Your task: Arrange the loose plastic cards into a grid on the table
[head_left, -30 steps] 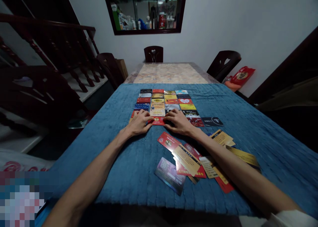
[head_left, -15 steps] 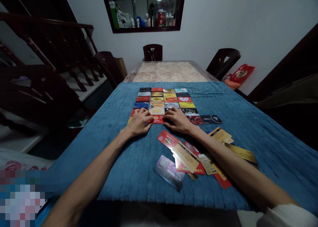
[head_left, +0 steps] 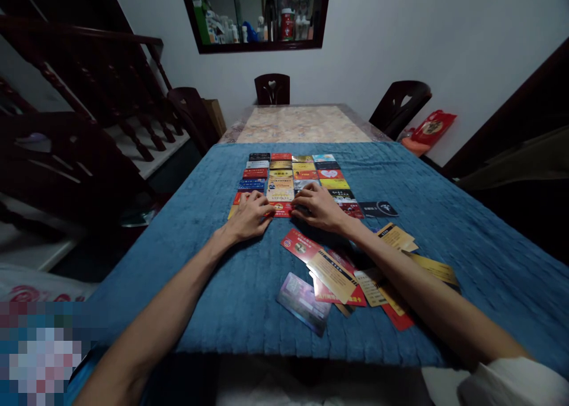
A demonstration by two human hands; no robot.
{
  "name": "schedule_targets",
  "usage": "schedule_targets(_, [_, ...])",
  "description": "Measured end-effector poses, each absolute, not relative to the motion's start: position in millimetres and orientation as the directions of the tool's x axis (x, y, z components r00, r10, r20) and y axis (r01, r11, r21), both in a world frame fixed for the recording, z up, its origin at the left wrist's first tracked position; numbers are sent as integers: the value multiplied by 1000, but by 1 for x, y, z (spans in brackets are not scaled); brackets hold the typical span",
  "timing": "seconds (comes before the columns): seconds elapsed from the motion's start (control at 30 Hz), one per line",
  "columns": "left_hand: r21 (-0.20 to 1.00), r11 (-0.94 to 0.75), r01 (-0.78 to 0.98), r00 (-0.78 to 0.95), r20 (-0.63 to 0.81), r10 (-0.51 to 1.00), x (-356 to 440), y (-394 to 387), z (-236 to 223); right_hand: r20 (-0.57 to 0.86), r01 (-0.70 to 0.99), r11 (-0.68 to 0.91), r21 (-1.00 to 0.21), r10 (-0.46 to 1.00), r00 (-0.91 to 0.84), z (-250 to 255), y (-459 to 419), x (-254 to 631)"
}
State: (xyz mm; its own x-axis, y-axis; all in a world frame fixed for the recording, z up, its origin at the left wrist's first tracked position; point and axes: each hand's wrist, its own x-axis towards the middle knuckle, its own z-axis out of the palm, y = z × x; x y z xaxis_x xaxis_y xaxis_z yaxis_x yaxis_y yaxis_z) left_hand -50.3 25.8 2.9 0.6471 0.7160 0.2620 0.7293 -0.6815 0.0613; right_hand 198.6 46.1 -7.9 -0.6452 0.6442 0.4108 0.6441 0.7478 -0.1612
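Observation:
Rows of plastic cards [head_left: 304, 167] lie in a grid on the blue cloth, edges close together. At the near side of the grid, a red card [head_left: 281, 209] lies flat between my two hands. My left hand [head_left: 252, 215] is bent over the near-left cards, thumb and fingertips on the red card's left end. On its right end rest the curled fingers of my right hand [head_left: 319, 207], which hides parts of the cards beneath. A dark card [head_left: 378, 208] sticks out to the right of the grid.
A loose heap of cards, with a gold card [head_left: 333, 274] on top, spreads beside and under my right forearm. A purple card [head_left: 303, 303] lies nearest the front. The blue cloth [head_left: 191, 216] covers the table's near part; chairs [head_left: 272, 90] surround the bare far end.
My right hand has risen slightly and its knuckles are higher over the cards. My left hand stays in place at the red card. The view has tilted a little.

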Motion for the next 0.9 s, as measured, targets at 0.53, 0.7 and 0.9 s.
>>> schedule_targets(0.53, [153, -789, 594, 725, 323, 608, -36, 3, 9, 433, 564, 808, -169, 575, -694, 21, 1, 212])
schedule_targets(0.7, [289, -869, 401, 826, 297, 479, -25, -23, 18, 364, 438, 866, -240, 499, -786, 23, -38, 217])
schedule_targets(0.9, [438, -865, 246, 932, 139, 336, -16, -44, 31, 226, 379, 888, -261, 438, -870, 23, -76, 216])
